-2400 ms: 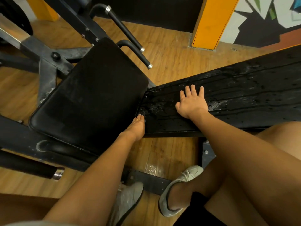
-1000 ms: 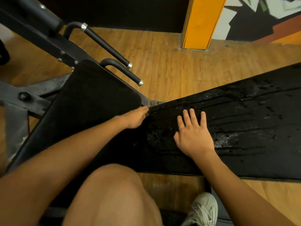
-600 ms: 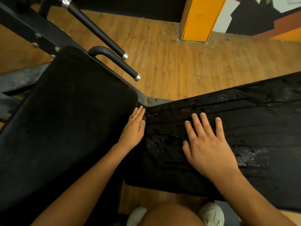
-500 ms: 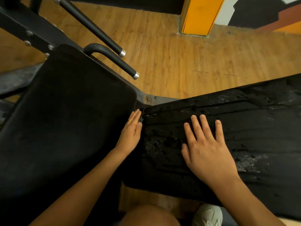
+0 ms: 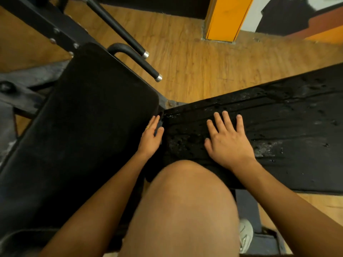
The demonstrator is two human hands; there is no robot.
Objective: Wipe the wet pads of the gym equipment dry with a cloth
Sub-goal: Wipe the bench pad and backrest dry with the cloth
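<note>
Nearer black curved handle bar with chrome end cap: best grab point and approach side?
Probably wrap the straight black grip section, between the bend and the chrome cap. Come from the floor side on its right: the black seat pad crowds its left, while its free end hangs over bare wooden floor.

Wood-plank floor [image 5: 194,58] fills the middle and top of the view. At 1 o'clock an orange pillar [image 5: 224,17] stands on it. At 2 o'clock is a wall [image 5: 297,13] painted in black, white and orange shapes. At 11 o'clock a black steel beam [image 5: 42,25] with silver bolt heads runs diagonally. Two black handles with chrome end caps slant in from 11 o'clock: the long handle [image 5: 115,26] is straight and the short handle [image 5: 137,60] is bent into a hook. A rusty bracket [image 5: 171,104] sits near the centre. At 5 o'clock a white sneaker [image 5: 246,234] shows beside a dark base plate [image 5: 267,245].
</note>
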